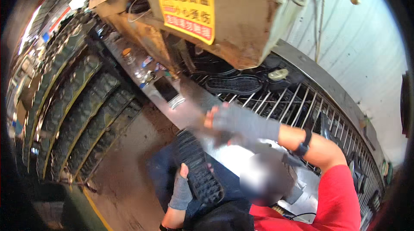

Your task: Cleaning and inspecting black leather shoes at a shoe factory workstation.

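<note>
A black shoe sole (pixel 199 168) with a ridged surface lies slantwise over my dark-clothed lap. My left hand (pixel 182 190), in a grey fingerless glove, grips it along its left edge, the thumb on top. My right hand (pixel 235 121), gloved the same way, is above and to the right of the sole, over the bench edge. Motion smears it, but its fingers look curled. A dark blurred shape shows just under them; what it is, I cannot make out. Another black sole (pixel 235 84) lies on the metal bar rack (pixel 271 106) beyond my right hand.
A beige metal hood (pixel 241 20) with a yellow warning label overhangs the rack. On the narrow bench at left are a dark phone-like slab (pixel 166 88) and an orange-lidded jar (pixel 127 54). Tiered shelving (pixel 82 114) packed with dark soles stands at far left. A pale object (pixel 278 74) rests under the hood.
</note>
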Motion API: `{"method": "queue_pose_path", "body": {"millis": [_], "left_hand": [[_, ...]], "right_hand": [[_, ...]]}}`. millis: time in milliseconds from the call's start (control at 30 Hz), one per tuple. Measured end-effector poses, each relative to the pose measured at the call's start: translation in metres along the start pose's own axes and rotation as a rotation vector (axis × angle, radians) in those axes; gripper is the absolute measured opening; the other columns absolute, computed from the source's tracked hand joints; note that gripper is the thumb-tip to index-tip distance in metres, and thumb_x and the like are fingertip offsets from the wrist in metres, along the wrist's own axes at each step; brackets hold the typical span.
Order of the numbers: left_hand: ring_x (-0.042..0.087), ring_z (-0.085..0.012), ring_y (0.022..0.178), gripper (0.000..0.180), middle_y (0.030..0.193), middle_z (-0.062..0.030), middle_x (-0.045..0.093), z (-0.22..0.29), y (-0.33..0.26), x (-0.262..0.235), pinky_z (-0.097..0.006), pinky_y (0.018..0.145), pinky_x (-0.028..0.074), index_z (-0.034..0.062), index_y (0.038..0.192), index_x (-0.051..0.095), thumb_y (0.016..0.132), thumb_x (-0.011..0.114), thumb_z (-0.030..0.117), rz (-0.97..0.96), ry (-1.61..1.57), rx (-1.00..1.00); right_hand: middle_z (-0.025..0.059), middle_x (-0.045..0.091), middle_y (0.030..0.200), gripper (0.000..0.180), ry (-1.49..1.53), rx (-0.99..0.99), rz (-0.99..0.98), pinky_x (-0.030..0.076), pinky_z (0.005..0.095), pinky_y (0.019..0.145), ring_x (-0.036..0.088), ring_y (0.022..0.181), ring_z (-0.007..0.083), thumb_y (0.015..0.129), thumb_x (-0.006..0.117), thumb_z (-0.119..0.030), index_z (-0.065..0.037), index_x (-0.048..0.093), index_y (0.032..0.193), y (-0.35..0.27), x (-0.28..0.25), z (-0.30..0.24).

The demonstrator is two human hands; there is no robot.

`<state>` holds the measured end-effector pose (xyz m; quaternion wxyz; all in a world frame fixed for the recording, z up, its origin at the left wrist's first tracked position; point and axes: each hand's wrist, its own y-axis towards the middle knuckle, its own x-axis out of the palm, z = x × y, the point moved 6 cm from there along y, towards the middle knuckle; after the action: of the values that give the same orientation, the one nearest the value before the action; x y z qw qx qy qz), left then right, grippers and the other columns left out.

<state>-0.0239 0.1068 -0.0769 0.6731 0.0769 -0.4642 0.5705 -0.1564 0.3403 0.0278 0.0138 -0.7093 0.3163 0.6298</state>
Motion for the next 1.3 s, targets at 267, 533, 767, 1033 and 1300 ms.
{"method": "queue_pose_path", "body": {"millis": [267,533,767,1033,1300], "left_hand": [[0.070,-0.0202,0.101,0.040,0.116,-0.0094,0.072,-0.037,-0.017,-0.089,-0.034,0.092,0.057,-0.0040,0.133,0.063,0.100,0.066,0.018,0.472,0.295,0.140],[0.072,-0.0176,0.099,0.035,0.118,-0.0079,0.073,-0.027,-0.017,-0.079,-0.033,0.089,0.059,-0.0018,0.135,0.063,0.106,0.060,0.018,0.409,0.184,0.087],[0.073,-0.0193,0.096,0.037,0.116,-0.0089,0.074,-0.021,-0.012,-0.065,-0.034,0.086,0.062,-0.0009,0.136,0.063,0.104,0.063,0.019,0.316,0.155,0.059],[0.064,-0.0165,0.112,0.048,0.127,-0.0066,0.066,-0.015,-0.033,-0.085,-0.031,0.102,0.052,-0.0020,0.147,0.054,0.104,0.066,0.017,0.394,0.353,0.273],[0.055,-0.0310,0.141,0.063,0.155,-0.0196,0.053,0.060,-0.016,-0.005,-0.045,0.117,0.046,0.0026,0.161,0.041,0.110,0.058,0.036,0.019,0.465,0.614]], "right_hand": [[0.0124,0.059,0.137,0.071,-0.678,1.039,-0.340,0.043,0.0503,0.115,0.052,0.138,0.0343,0.070,0.087,-0.018,-0.012,0.063,0.138,-0.182,-0.044,0.229],[0.0106,0.063,0.129,0.040,-0.472,0.748,-0.585,0.047,0.0461,0.110,0.056,0.128,0.0361,0.079,0.078,-0.013,-0.016,0.076,0.119,-0.227,-0.065,0.136],[0.0060,0.068,0.124,0.067,0.521,1.491,0.716,0.048,0.0323,0.100,0.061,0.117,0.0208,0.091,0.085,-0.038,0.003,0.059,0.138,-0.346,-0.043,0.166],[0.0052,0.069,0.129,0.060,1.196,1.614,0.745,0.058,0.0370,0.097,0.072,0.106,0.0221,0.100,0.071,-0.045,-0.009,0.057,0.146,-0.353,0.022,0.132],[0.0250,0.067,0.136,0.075,1.806,1.317,0.507,0.056,0.0514,0.110,0.071,0.118,0.0389,0.079,0.067,-0.021,0.006,0.053,0.147,-0.299,0.082,-0.005]]}}
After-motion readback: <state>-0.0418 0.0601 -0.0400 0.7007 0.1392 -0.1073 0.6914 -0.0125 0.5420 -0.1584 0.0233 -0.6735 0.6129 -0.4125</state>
